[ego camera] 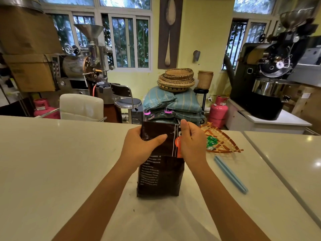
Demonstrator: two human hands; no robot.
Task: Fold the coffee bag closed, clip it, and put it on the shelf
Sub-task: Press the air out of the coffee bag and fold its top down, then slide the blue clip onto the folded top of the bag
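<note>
Folding is under way: left hand (139,148) and right hand (192,141) both pinch the coffee bag (160,174) top. Next, probably the blue clip (230,174), right on the desk (60,162).

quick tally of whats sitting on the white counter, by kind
coffee bag: 1, standing upright, top held by the left hand and right hand
blue clip: 1, lying to the right of the bag
woven tray: 1, holding green wrapped pieces
total: 3 things resting on the counter
</note>
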